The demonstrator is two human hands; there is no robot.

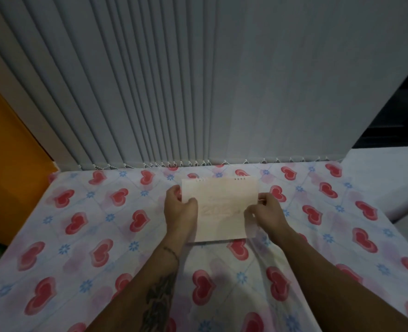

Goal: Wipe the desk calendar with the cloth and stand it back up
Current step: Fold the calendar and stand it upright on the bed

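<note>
The desk calendar [221, 200] is a pale pink card with a wire binding along its top edge and faint numbers on its face. It sits in the middle of the surface, its lower edge down on the heart-print sheet [83, 236]. My left hand [180, 208] grips its left edge, thumb on the front. My right hand [266, 212] grips its right edge the same way. Whether the calendar stands or is only tilted I cannot tell. No cloth is in sight.
Grey vertical blinds [174, 92] hang right behind the calendar, their beaded bottom chain just above the sheet. An orange panel [9, 164] stands at the left. A white ledge [389, 178] runs along the right side of the sheet.
</note>
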